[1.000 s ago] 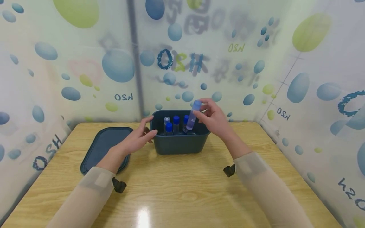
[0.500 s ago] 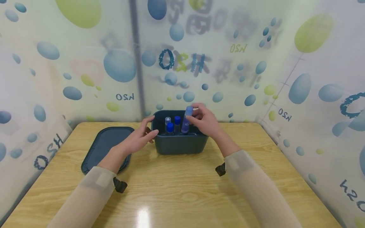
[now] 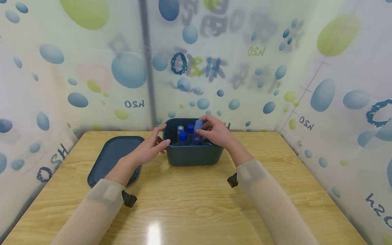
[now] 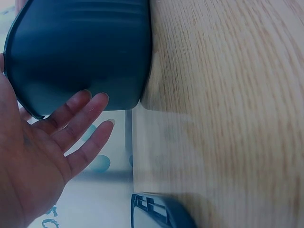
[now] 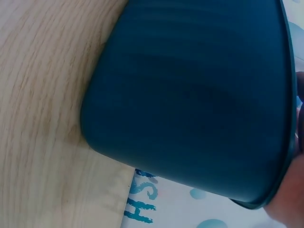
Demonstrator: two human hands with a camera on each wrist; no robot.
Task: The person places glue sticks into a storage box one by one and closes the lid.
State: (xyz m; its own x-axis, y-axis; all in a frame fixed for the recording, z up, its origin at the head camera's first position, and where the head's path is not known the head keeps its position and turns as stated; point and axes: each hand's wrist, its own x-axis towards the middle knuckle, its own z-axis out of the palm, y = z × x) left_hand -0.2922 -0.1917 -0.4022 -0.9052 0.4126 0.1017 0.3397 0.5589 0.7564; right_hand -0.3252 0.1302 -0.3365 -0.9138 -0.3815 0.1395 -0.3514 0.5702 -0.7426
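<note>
A dark blue-green bin [image 3: 193, 156] stands on the table, its open top facing up. Inside it are a clear tube [image 3: 180, 128] and dark-blue-capped tubes [image 3: 182, 137], all upright. My right hand [image 3: 215, 131] pinches a translucent blue tube with a paler cap [image 3: 197, 131], its lower part down inside the bin, beside another blue-capped tube [image 3: 190, 128]. My left hand [image 3: 150, 146] rests at the bin's left end, index finger and thumb on the rim. In the left wrist view, the other fingers [image 4: 88, 118] are extended beside the bin's wall. The right wrist view mostly shows the bin's side.
A dark lid [image 3: 113, 158] lies flat on the wooden table [image 3: 196, 204], left of the bin and partly behind the left forearm. Patterned sheets [image 3: 199, 68] rise behind the table and on both sides.
My right hand has moved left and down, lowering the translucent blue tube from above the bin's right part into it, near the other tubes. The left hand stays at the rim.
</note>
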